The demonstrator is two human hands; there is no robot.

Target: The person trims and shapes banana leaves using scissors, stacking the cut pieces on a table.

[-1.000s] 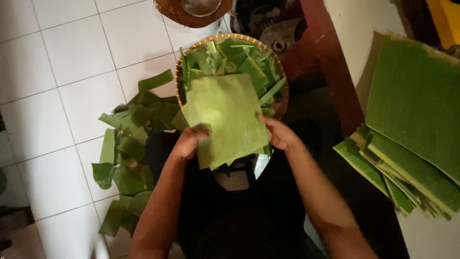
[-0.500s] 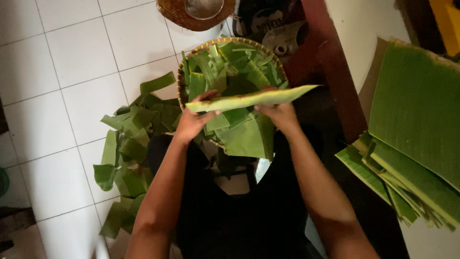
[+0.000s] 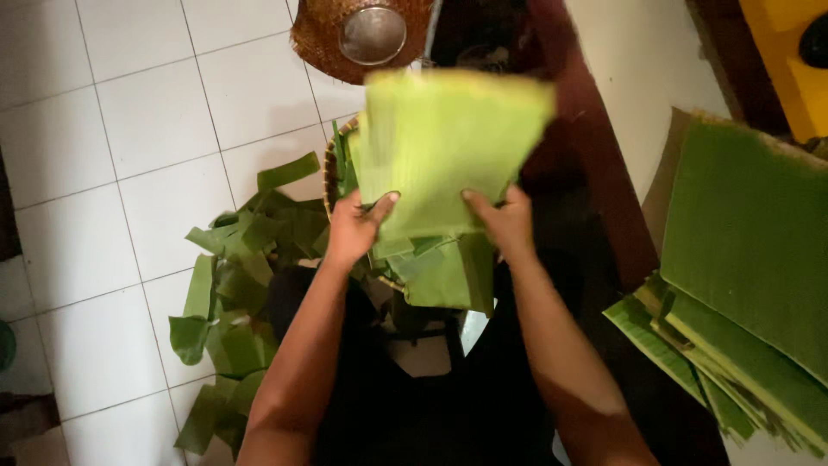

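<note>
Banana-leaf sheet [image 3: 448,142] held up over woven basket [image 3: 331,164] of leaf pieces. Left hand [image 3: 354,229], right hand [image 3: 504,220]: grip pinched shut on sheet's lower edge. Judged light, limp, tear-prone along grain; best held by edges, two-handed.

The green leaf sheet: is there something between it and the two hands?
Nothing visible is between them. The left hand and the right hand both grip the lower edge of the leaf sheet directly, thumbs pressed on its surface.
</note>
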